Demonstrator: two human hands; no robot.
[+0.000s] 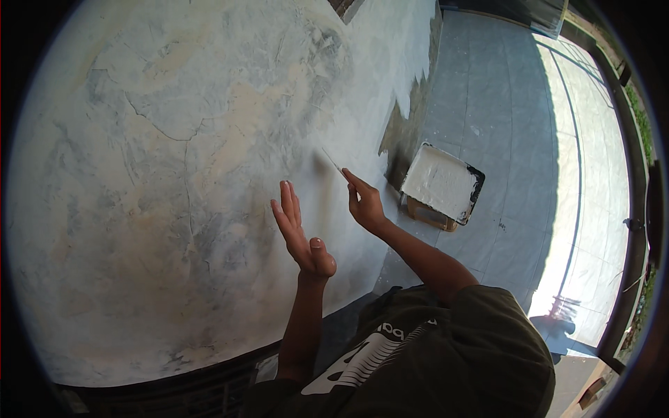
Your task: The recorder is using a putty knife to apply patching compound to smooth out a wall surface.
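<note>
My right hand (365, 205) is closed around a thin scraper (334, 160), seen nearly edge-on, with its pale blade pointing up and left in front of the wall. To its left, my left hand (301, 240) is raised with fingers stretched out and thumb apart, holding nothing. Pale smears show on its fingertips and thumb. Both hands are before a large wall (209, 174) patched in white, cream and grey, with cracks across its left part. Whether the blade touches the wall, I cannot tell.
Right of my right hand, a dark-rimmed tray (440, 182) holding white paste sits on a small brownish stool or box (428, 214). Grey floor tiles (488, 125) run along the wall's foot, with a bright sunlit strip (589, 174) farther right. A dark object (516, 15) stands at the far end.
</note>
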